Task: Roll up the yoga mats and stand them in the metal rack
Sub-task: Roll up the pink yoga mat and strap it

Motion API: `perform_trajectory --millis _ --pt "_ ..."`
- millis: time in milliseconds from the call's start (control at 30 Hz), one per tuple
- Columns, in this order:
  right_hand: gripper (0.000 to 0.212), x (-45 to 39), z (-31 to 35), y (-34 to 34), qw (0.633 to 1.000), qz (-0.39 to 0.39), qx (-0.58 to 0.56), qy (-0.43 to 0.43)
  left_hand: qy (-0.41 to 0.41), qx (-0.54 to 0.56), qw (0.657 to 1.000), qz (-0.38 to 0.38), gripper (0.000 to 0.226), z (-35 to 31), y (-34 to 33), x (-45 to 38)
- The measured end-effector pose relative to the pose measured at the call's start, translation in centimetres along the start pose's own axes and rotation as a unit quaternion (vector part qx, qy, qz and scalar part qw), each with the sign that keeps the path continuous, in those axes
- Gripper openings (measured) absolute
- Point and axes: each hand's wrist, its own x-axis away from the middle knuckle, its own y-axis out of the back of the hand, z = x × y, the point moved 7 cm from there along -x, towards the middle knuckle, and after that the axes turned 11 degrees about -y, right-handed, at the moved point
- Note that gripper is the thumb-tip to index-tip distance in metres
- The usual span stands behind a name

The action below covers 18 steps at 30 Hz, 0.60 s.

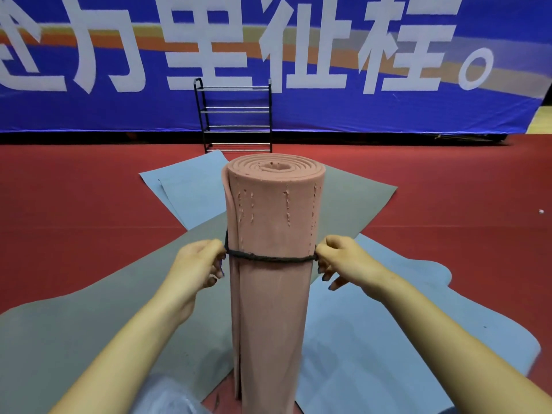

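Observation:
A rolled pink yoga mat (270, 294) stands upright in front of me, its spiral end facing up. A black cord (268, 258) circles it about a third of the way down. My left hand (198, 265) pinches the cord at the roll's left side, and my right hand (339, 259) pinches it at the right side. Beneath the roll, a grey mat (98, 333) and a light blue mat (373, 354) lie flat and crossed on the floor. The black metal rack (236, 115) stands empty against the far banner.
Red floor (74, 219) stretches to both sides of the mats. A large blue banner (388, 109) with white characters closes off the back. A small white scrap (541, 211) lies on the floor at far right. My knee in pale fabric (167, 395) shows at the bottom.

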Motion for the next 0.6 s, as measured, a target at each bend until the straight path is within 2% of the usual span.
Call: perform_trajectory --millis 67,167,267,367,467,600 --pt "0.022 -0.3 -0.8 -0.5 0.999 0.026 -0.008 -0.022 0.033 -0.048 0.998 0.031 0.027 1.7 0.1 -0.2" --pt "0.023 -0.6 -1.2 0.1 0.999 0.025 -0.015 -0.029 0.06 -0.111 0.99 0.064 0.024 3.4 0.5 -0.1" --pt "0.024 -0.9 -1.8 0.8 0.999 0.019 -0.028 -0.029 0.062 -0.044 0.995 0.058 0.028 3.3 0.9 -0.2" --pt "0.024 -1.2 -2.2 1.1 0.997 0.036 -0.058 -0.028 0.032 0.05 0.994 0.096 0.041 1.6 -0.7 0.4" --pt "0.019 -1.3 -1.9 0.9 0.994 0.071 -0.08 -0.022 0.018 0.056 0.994 0.094 0.045 0.7 -2.0 1.0" --pt "0.029 -1.4 -1.7 0.4 0.992 0.092 -0.086 -0.018 0.039 0.037 0.997 0.06 0.041 0.6 -2.3 0.9"
